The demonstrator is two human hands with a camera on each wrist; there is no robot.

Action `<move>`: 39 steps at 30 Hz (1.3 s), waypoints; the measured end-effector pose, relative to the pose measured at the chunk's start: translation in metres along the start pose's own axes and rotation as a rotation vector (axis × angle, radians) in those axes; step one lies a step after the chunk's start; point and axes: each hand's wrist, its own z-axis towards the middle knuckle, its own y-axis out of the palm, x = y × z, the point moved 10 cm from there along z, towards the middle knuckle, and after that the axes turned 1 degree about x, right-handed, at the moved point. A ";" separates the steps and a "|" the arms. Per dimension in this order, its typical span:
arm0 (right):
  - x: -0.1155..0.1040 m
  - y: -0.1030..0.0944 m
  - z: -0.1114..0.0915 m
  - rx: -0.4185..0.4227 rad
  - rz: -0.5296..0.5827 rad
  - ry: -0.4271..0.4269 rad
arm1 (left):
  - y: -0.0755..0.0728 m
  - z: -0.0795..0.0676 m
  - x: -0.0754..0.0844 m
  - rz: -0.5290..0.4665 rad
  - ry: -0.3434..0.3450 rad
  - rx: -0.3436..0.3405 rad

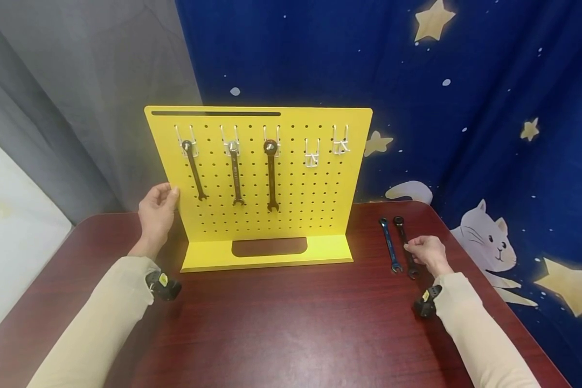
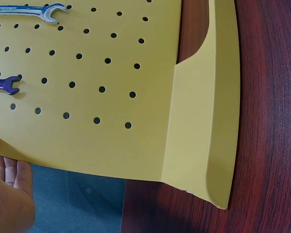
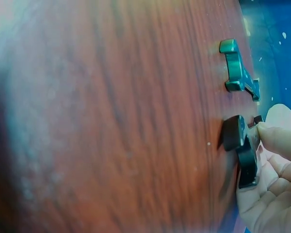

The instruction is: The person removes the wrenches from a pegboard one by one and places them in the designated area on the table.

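Observation:
My left hand [image 1: 156, 213] grips the left edge of a yellow pegboard [image 1: 291, 215], thumb in front and fingers behind it, as the left wrist view also shows. On the right side of the table, my right hand [image 1: 428, 253] pinches a black wrench [image 1: 401, 229] by its shank between thumb and fingers. In the right wrist view the wrench's open end [image 3: 234, 133] points toward the camera. Just left of it lies a blue wrench [image 1: 389, 242]. Three wrenches hang on the board: a left one [image 1: 195, 170], a middle one [image 1: 236, 175] and a right one [image 1: 271, 175].
Two white hooks, a lower one [image 1: 312, 159] and an upper one [image 1: 341, 145], carry nothing at the board's right. The board's foot [image 1: 330, 250] rests on the dark red table [image 1: 291, 323]. Behind hang a grey curtain [image 1: 102, 97] and a blue starry one [image 1: 310, 54].

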 end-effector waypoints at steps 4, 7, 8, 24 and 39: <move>0.000 0.000 -0.001 0.008 -0.014 -0.004 | 0.000 0.000 -0.001 0.011 -0.003 -0.002; 0.000 0.000 -0.001 0.012 -0.022 0.001 | 0.000 0.000 -0.001 0.015 -0.006 -0.007; 0.000 0.000 -0.002 0.013 -0.024 0.003 | 0.000 0.001 -0.002 0.016 -0.007 -0.008; 0.001 -0.001 -0.005 0.033 -0.129 0.037 | 0.000 0.001 -0.002 0.013 -0.011 -0.012; 0.005 -0.007 -0.014 0.087 0.197 0.030 | 0.000 0.000 -0.003 -0.013 0.003 0.003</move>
